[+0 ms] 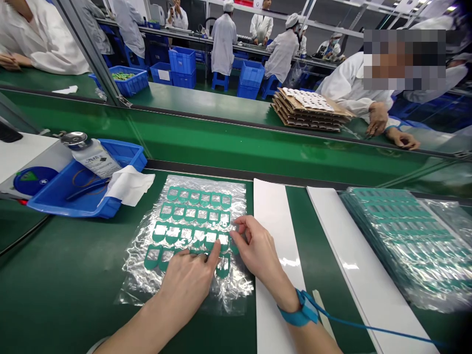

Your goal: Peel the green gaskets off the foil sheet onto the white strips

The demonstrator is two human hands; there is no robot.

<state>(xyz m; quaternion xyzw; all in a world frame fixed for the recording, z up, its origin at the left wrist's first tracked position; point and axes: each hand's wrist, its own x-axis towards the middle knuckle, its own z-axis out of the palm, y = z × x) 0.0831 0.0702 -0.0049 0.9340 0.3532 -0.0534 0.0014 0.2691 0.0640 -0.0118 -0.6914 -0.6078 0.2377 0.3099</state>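
Note:
A clear plastic sheet (pixel 180 290) lies on the green bench, carrying rows of small green U-shaped pieces (pixel 190 214) with pale square middles. My left hand (pixel 190 275) rests palm down on its lower part, index finger stretched onto a piece in the third row and the other fingers bent; it hides part of the bottom row. At the sheet's right edge, my right hand (pixel 258 246) has thumb and forefinger pinched together. A green piece (pixel 234 247) shows at the thumb tip, mostly hidden by the fingers. A blue wrist strap (pixel 300 309) with a cord circles my right wrist.
White strips (pixel 271 206) lie right of the sheet, beyond them a stack of similar sheets (pixel 416 236). A blue tray (pixel 73 196) at left holds a metal-topped bottle (pixel 94 155) and white cloth (pixel 129 184). Across the divider, a co-worker's hands (pixel 378 118) are near stacked cardboard (pixel 309 110).

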